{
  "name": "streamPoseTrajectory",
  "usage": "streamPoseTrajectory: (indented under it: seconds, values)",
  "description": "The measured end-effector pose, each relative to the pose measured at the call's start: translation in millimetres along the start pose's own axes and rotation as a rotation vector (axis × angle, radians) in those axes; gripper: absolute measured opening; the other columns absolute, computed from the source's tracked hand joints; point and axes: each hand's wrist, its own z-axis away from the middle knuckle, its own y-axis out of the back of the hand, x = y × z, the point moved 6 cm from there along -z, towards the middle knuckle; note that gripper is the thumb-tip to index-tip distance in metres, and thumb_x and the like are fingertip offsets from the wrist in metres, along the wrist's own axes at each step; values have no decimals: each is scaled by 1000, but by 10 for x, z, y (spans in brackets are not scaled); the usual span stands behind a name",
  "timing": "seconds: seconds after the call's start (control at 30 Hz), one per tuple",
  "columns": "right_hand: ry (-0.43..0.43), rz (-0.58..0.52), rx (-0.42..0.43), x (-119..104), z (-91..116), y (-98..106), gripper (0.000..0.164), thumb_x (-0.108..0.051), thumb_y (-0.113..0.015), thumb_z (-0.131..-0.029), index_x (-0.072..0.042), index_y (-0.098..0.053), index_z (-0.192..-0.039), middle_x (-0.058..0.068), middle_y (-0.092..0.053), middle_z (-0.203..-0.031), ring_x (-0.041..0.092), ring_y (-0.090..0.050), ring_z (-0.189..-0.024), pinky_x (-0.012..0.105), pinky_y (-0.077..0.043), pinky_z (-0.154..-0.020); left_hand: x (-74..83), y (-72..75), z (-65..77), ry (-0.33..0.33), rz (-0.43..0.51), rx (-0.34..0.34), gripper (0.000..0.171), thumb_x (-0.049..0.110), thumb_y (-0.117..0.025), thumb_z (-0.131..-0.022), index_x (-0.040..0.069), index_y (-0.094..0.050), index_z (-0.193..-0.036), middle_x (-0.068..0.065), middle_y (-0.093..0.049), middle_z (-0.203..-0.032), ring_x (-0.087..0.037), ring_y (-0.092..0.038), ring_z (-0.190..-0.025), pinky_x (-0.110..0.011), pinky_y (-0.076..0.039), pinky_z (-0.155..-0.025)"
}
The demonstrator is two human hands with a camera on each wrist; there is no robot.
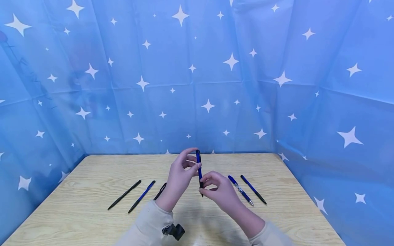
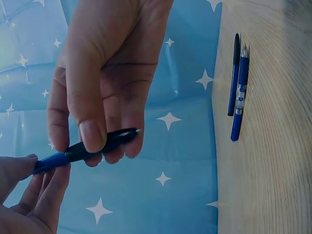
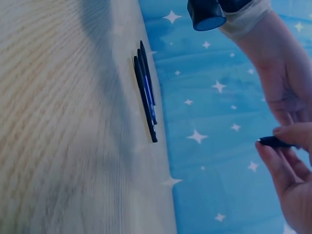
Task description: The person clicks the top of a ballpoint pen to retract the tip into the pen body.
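A blue pen with black ends point(image 1: 198, 158) stands nearly upright between both hands above the table. My left hand point(image 1: 179, 176) holds its upper part, thumb against the barrel and a finger at the top end. Lower down, my right hand point(image 1: 222, 192) pinches the black section just above the point. In the left wrist view, the right thumb point(image 2: 90, 134) lies across that black section while the left fingers point(image 2: 51, 190) grip the blue barrel. The right wrist view shows the dark tip end point(image 3: 274, 142) between the right thumb and fingers.
On the wooden table point(image 1: 77, 205), a black pen point(image 1: 124, 194), a blue-and-black pen point(image 1: 141, 197) and another dark pen point(image 1: 160, 191), partly behind the left wrist, lie left. A patterned blue pen point(image 1: 240, 189) and a blue-and-black one point(image 1: 253, 189) lie right. A starred curtain point(image 1: 191, 85) hangs behind.
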Motion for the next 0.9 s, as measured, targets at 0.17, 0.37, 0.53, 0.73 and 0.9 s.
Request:
streamPoseTrajectory:
  seconds: [0.17,0.37,0.53,0.73,0.9]
  values:
    - [17,-23,17,4,-7,-24,20,-1,-75,-84,-8,-66,-100,6,-67,-97,22,-66,-91,31,-56,-73,25,12,23,-34,-11,14,46,1,-67,-91,16,-56,-132,-11,-60,-97,-25,-66,-83,-35,-58,-70]
    - [22,-18,28,22,0,-28,17,-7,-77,-83,-9,-67,-96,5,-67,-92,21,-67,-91,30,-56,-72,25,15,37,-44,-11,-6,43,1,-68,-90,16,-58,-129,-11,-60,-95,-22,-66,-80,-32,-58,-70]
    - [27,-15,29,20,3,-31,15,-7,-77,-83,-9,-67,-94,5,-66,-93,20,-66,-91,30,-56,-73,18,17,43,-11,8,-20,41,0,-67,-90,15,-58,-128,-12,-59,-95,-24,-66,-82,-35,-58,-71]
    - [36,-13,27,14,7,-28,14,-6,-77,-83,-10,-67,-92,5,-64,-96,20,-66,-92,30,-56,-72,44,21,53,10,45,-32,39,0,-67,-91,11,-59,-127,-13,-61,-92,-26,-66,-82,-39,-58,-72]
    - [37,-14,17,18,17,-27,14,-6,-77,-83,-10,-67,-91,6,-63,-97,21,-66,-92,30,-56,-73,37,15,62,35,57,-42,38,0,-67,-91,11,-59,-126,-13,-62,-91,-27,-66,-83,-40,-58,-73]
